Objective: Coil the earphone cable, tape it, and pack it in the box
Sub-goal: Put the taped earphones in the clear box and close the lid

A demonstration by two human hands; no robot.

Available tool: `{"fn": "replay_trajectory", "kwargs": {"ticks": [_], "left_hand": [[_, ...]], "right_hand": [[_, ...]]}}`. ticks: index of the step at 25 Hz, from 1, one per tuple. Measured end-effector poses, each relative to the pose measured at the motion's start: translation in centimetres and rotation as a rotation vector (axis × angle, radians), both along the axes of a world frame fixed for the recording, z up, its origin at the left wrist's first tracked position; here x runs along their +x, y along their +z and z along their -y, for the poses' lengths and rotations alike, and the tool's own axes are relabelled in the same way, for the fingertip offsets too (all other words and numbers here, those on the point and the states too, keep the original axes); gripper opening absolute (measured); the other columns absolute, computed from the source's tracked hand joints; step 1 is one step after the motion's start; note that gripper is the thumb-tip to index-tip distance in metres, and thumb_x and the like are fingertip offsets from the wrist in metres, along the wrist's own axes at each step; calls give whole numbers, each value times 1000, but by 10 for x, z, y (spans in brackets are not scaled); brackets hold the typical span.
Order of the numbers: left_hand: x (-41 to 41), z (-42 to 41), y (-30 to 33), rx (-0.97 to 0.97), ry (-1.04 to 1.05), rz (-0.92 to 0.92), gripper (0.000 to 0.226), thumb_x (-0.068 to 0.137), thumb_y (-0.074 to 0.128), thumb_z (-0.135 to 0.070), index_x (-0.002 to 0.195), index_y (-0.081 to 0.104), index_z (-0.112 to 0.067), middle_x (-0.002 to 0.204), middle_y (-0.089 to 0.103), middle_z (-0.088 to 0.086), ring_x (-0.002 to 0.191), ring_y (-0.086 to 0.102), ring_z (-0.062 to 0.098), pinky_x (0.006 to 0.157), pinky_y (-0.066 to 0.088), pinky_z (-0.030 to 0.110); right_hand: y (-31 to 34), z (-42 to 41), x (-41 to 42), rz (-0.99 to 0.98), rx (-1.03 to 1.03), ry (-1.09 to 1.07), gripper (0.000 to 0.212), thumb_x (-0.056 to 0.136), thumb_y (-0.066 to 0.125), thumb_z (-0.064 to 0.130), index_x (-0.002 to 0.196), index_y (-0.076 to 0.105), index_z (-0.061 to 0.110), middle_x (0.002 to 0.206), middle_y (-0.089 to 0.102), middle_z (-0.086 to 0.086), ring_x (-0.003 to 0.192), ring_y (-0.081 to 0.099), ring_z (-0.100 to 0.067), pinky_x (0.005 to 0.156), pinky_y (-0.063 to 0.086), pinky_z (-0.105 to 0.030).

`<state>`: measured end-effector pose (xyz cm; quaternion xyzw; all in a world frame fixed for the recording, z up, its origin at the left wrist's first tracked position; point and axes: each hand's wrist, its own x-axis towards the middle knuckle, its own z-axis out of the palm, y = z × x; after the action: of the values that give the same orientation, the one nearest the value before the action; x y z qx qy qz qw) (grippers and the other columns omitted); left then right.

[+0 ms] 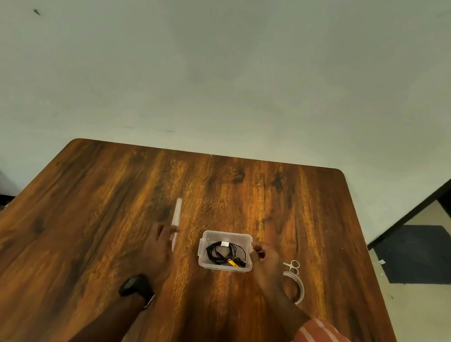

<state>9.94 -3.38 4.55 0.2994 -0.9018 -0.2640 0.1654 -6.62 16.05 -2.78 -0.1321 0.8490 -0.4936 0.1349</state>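
near the middle of the table [98, 211], the taped earphone cable [225, 252] already lies coiled in the clear box [204, 249], so packing looks nearly done; the left hand [158, 251] pinches the lid [176, 219], the right hand [264, 259] curls against the box side, and the lid likely goes on next.

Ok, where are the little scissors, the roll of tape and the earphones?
scissors [293, 266]: head view, on the finger loops, right of the box.
tape roll [301, 288]: head view, on the clear ring's right edge.
earphones [222, 252]: head view, on the black coil inside the box.
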Motion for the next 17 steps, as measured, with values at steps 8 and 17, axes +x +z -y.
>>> {"fn": "replay_trajectory", "kwargs": {"ticks": [8, 17], "left_hand": [[-66, 7, 19, 1156, 49, -484, 24, 92, 57, 6, 114, 58, -2, 112, 62, 17, 100, 59, 31, 84, 54, 41], [-75, -20, -44, 607, 137, -62, 36, 91, 67, -12, 126, 63, -5, 120, 70, 12, 105, 68, 24, 88, 58, 35]], "right_hand": [[37, 24, -20, 615, -295, 20, 47, 99, 56, 26, 142, 46, 10, 126, 60, -7, 101, 68, -23, 65, 58, -29], [-2, 13, 5, 276, 215, -176, 19, 87, 65, 11, 102, 77, 9, 98, 77, -10, 88, 70, -26, 81, 59, -42]]}}
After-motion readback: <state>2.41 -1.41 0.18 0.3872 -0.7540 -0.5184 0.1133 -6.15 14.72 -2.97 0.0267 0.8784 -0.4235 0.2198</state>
